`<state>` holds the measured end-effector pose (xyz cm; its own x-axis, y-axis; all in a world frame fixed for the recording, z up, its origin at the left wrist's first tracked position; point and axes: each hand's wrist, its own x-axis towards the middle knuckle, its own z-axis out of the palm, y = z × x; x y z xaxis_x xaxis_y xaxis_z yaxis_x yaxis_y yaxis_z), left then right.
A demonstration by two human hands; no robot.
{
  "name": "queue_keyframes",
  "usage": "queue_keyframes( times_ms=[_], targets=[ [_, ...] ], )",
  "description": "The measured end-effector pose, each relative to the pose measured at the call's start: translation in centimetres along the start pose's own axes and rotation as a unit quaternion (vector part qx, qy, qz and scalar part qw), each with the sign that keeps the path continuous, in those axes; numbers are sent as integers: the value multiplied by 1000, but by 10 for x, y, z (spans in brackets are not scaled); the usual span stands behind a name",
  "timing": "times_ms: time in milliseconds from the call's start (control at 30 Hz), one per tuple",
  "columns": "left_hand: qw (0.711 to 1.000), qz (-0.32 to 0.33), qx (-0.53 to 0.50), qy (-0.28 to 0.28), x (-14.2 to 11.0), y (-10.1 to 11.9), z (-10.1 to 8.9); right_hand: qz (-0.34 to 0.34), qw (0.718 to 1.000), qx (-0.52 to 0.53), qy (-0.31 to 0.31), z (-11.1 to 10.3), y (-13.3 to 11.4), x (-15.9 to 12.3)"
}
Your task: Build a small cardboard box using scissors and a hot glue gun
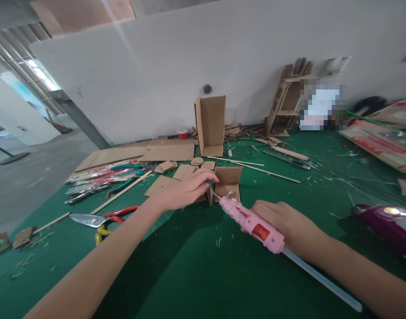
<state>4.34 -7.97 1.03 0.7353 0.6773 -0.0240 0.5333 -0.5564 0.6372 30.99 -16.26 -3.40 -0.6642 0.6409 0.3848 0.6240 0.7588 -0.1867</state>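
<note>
My right hand [276,217] is wrapped round a pink hot glue gun [246,219], with a long clear glue stick [322,279] sticking out of its back end. The gun's nozzle points up and left, at a small folded cardboard piece [228,176] standing on the table. My left hand [186,188] is closed on the left edge of this piece, its fingers bent over it; the fingertips are partly hidden. Left of that hand lie flat cardboard squares [161,185]. Just behind it are two small cardboard discs [197,161].
A tall open cardboard box [212,126] stands by the wall, with a cardboard shelf structure [286,99] farther right. Red-handled shears [90,219], bagged pliers [123,168] and thin wooden sticks [269,172] lie on the green table [189,279]. A purple device [385,228] sits at right.
</note>
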Motion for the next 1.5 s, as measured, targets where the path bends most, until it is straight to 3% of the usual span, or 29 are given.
queue_keyframes(
  times_ms=[167,367,633,833,1033,1333,1500],
  targets=[
    [1000,3,-1,1,0,-1,0,2,999,-10,-44,-5,-1,2],
    [1000,0,4,-2,0,3,-1,27,999,10,-25,5,3,-3],
    [1000,9,2,5,1,-3,1,12,998,13,-53,-6,0,3],
    [1000,7,1,2,2,-3,0,3,1000,11,-21,-2,1,1],
    [1000,3,2,6,0,-3,2,26,994,26,-100,-16,-4,10],
    [1000,-9,7,0,1,0,1,-10,999,-2,-49,-9,-2,6],
    [1000,-5,5,-4,0,1,1,6,994,-40,-102,-12,-5,11]
  ],
)
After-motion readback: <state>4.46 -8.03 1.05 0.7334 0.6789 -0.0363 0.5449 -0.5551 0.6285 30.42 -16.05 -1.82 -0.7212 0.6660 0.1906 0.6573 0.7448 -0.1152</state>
